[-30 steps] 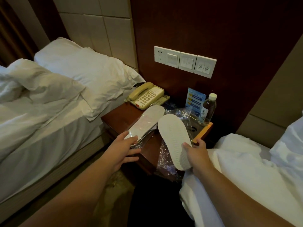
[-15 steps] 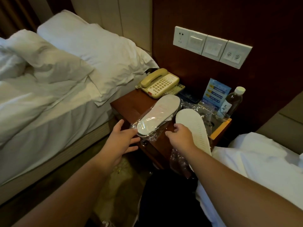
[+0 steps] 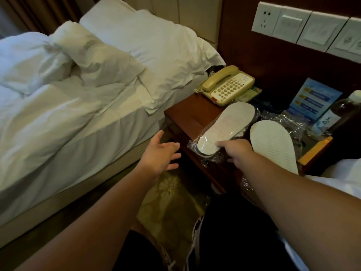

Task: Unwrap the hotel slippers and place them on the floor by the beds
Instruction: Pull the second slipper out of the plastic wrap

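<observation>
Slipper [image 3: 224, 124] sealed in plastic wrap [image 3: 195, 143], right hand [image 3: 237, 152] pinching it; left hand [image 3: 158, 155] fingers spread, empty

White slipper sole [image 3: 273, 145] with a ridged pattern; beige telephone [image 3: 227, 85]; reddish-brown tabletop [image 3: 187, 114]; white bedding [image 3: 78, 90].

Between left bed [image 3: 68, 124] and right bed [image 3: 343, 173]: nightstand [image 3: 187, 114]. On its back left part, telephone [image 3: 227, 85]; before the telephone, wrapped slipper [image 3: 224, 128], near end over the front edge. Just right of it, bare slipper [image 3: 273, 145], with loose wrapper [image 3: 281, 118] behind and under. Further behind, at the right, info card [image 3: 314, 100] and beside it water bottle [image 3: 336, 114]. Above all, on the wall, switch panel [image 3: 304, 26].
</observation>
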Demonstrator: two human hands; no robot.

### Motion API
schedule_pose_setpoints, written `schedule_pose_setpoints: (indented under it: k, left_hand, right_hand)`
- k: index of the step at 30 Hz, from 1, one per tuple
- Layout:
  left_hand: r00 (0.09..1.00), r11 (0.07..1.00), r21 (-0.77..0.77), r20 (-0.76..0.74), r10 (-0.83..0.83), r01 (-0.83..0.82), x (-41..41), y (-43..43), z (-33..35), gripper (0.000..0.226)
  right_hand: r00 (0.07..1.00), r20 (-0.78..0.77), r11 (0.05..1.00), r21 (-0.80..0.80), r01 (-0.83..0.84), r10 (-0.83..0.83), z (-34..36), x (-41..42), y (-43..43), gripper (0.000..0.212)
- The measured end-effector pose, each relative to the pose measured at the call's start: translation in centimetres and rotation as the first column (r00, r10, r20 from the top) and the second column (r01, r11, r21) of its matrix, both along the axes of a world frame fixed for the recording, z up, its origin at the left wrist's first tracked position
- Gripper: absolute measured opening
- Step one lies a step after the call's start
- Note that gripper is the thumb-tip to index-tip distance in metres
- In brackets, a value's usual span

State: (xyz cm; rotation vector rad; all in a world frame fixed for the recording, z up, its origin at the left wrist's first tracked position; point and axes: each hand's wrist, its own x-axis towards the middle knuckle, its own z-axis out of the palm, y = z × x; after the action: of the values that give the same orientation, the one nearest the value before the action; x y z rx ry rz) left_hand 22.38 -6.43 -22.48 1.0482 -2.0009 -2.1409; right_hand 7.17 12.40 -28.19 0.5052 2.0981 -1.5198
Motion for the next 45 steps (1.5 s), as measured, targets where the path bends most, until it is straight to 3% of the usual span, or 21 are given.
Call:
schedule_pose_setpoints:
  k: [2,7,12,15,18,20,22,25,26,30,34,38,40,43,45]
  left_hand:
    - [1.0,1.0,-0.001,-0.002,-0.001,0.001,0.3,0.1,0.0,0.082]
    - [0.998,0.998,-0.01,-0.02,-0.055,0.055,1.1,1.4,0.7,0.062]
    - [0.99,0.99,-0.074,-0.059,-0.128,0.123,1.5,4.4,3.2,0.032]
    - [0.981,0.981,-0.145,-0.128,-0.147,0.128,1.6,6.6,5.5,0.027]
    - [0.954,0.985,-0.121,-0.259,-0.148,0.12,1.7,8.3,8.0,0.046]
    - [0.922,0.989,-0.058,-0.359,-0.146,0.134,1.7,9.2,9.5,0.062]
    - [0.89,0.991,-0.055,-0.434,-0.137,0.126,2.1,10.2,10.7,0.063]
    - [0.875,0.998,0.063,-0.483,0.041,-0.011,2.9,11.3,11.8,0.07]
    - [0.864,0.992,0.113,-0.493,0.101,-0.051,3.2,11.3,12.1,0.069]
    - [0.841,0.94,0.317,-0.467,0.274,-0.13,4.6,10.9,13.4,0.045]
    - [0.896,0.894,0.436,-0.35,0.272,-0.102,5.7,11.3,14.2,0.056]
    - [0.876,0.865,0.484,-0.352,0.33,-0.132,6.7,11.5,14.6,0.056]
    - [0.874,0.873,0.477,-0.375,0.309,-0.104,6.8,11.6,14.7,0.059]
    - [0.886,0.895,0.44,-0.381,0.264,-0.077,6.9,11.9,14.8,0.063]
    - [0.88,0.898,0.435,-0.4,0.257,-0.064,7.0,12.2,14.9,0.064]
  right_hand:
    - [0.999,0.035,0.988,-0.157,-0.005,0.011,0.6,0.1,0.1,0.024]
    - [1.0,0.015,0.946,-0.325,0.011,-0.006,2.8,1.4,0.7,0.026]
    - [0.931,-0.364,0.971,-0.216,-0.104,0.019,6.3,4.4,1.0,0.029]
    - [0.767,-0.638,0.985,-0.078,-0.156,0.071,9.1,6.6,1.2,0.024]
    - [0.571,-0.808,0.986,0.069,-0.152,0.145,12.3,8.8,1.5,0.019]
    - [0.479,-0.856,0.975,0.116,-0.187,0.194,14.1,10.4,1.3,0.017]
    - [0.352,-0.904,0.958,0.164,-0.235,0.242,15.4,12.2,1.0,0.014]
    - [0.105,-0.925,0.904,0.327,-0.273,0.366,16.0,14.9,0.5,0.045]
    - [0.06,-0.917,0.883,0.361,-0.298,0.395,16.1,15.5,0.6,0.047]
    - [0.086,-0.895,0.81,0.35,-0.47,0.437,17.0,16.5,2.1,0.034]
    - [0.099,-0.944,0.909,0.269,-0.319,0.314,18.1,17.1,3.9,0.026]
    - [0.246,-0.948,0.96,0.141,-0.24,0.201,19.7,16.7,5.3,0.03]
    - [0.28,-0.926,0.952,0.19,-0.239,0.254,20.3,16.8,5.6,0.036]
    - [0.158,-0.892,0.9,0.397,-0.181,0.425,20.4,17.1,5.6,0.03]
    - [0.119,-0.909,0.911,0.377,-0.17,0.399,20.4,17.3,5.5,0.018]
